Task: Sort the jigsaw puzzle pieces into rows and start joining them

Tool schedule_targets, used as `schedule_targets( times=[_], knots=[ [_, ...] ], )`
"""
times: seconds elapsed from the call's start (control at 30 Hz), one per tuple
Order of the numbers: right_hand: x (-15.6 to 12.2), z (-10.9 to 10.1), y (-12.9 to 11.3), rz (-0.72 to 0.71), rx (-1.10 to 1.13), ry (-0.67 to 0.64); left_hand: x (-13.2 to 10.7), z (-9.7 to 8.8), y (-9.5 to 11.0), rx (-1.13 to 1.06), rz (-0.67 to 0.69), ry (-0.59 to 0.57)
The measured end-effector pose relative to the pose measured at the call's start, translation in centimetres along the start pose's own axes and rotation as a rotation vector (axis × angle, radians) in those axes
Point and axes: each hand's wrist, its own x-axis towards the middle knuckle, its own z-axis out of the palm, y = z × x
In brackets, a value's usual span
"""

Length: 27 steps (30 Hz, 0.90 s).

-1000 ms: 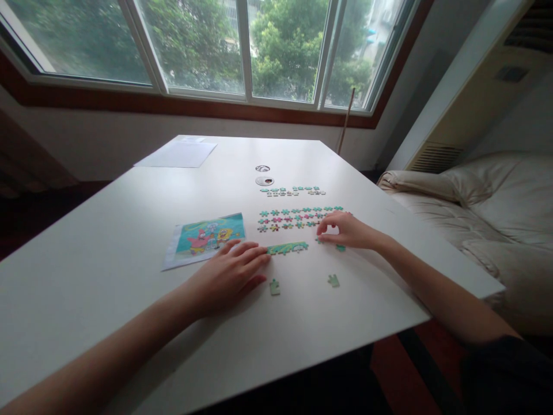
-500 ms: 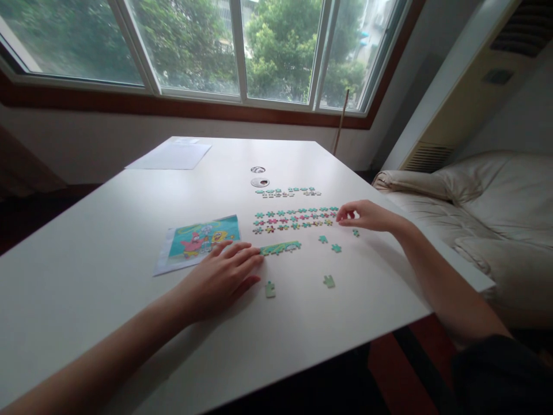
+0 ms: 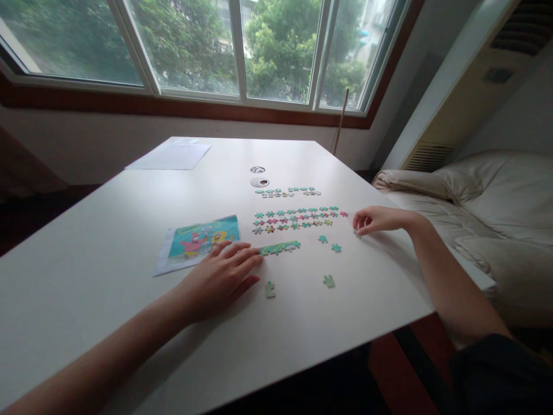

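My left hand (image 3: 222, 278) lies flat and open on the white table (image 3: 108, 242), its fingertips at the left end of a joined strip of green puzzle pieces (image 3: 280, 248). My right hand (image 3: 377, 220) is further right, fingers curled in a pinch on a small green piece (image 3: 356, 234) lying on the table. Rows of loose teal, pink and yellow pieces (image 3: 298, 218) lie between my hands and the far side. Two single teal pieces (image 3: 329, 243) sit right of the strip. Two pale green pieces (image 3: 299, 285) lie nearer me.
A colourful cartoon reference picture (image 3: 197, 242) lies left of the strip. A further row of pieces (image 3: 288, 191) and two round discs (image 3: 258, 176) sit beyond. A sheet of paper (image 3: 169, 155) is at the far left. A cushioned sofa (image 3: 488, 207) stands right of the table.
My right hand moved right, away from the strip and the two teal pieces, over to the green piece near the table's right side. My left hand stayed in place.
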Motion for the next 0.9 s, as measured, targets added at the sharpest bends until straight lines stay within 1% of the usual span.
schedule_targets(
  times=[0.13, 0.3, 0.4, 0.5, 0.6, 0.7, 0.8, 0.9],
  knots=[
    [0.2, 0.2, 0.2, 0.003, 0.001, -0.032, 0.0, 0.0, 0.0, 0.009, 0.004, 0.01],
    [0.3, 0.4, 0.2, -0.042, 0.028, -0.063, 0.0, 0.0, 0.1, 0.004, -0.002, 0.002],
    [0.0, 0.2, -0.5, -0.079, 0.05, -0.056, 0.0, 0.0, 0.1, 0.001, 0.001, 0.005],
    [-0.3, 0.2, -2.1, -0.147, 0.116, -0.032, 0.1, -0.1, 0.1, -0.009, 0.001, 0.005],
    [0.2, 1.0, -4.2, -0.248, 0.253, 0.082, 0.1, -0.1, 0.3, -0.024, -0.001, 0.0],
    [1.5, 2.8, -6.6, -0.333, 0.365, 0.236, 0.2, 0.0, 0.3, -0.034, 0.001, -0.003],
    [2.9, 4.9, -8.7, -0.358, 0.352, 0.381, 0.2, 0.0, 0.4, -0.047, -0.001, -0.002],
    [3.8, 6.5, -10.2, -0.367, 0.302, 0.426, 0.2, 0.0, 0.4, -0.05, -0.002, -0.002]
  ],
)
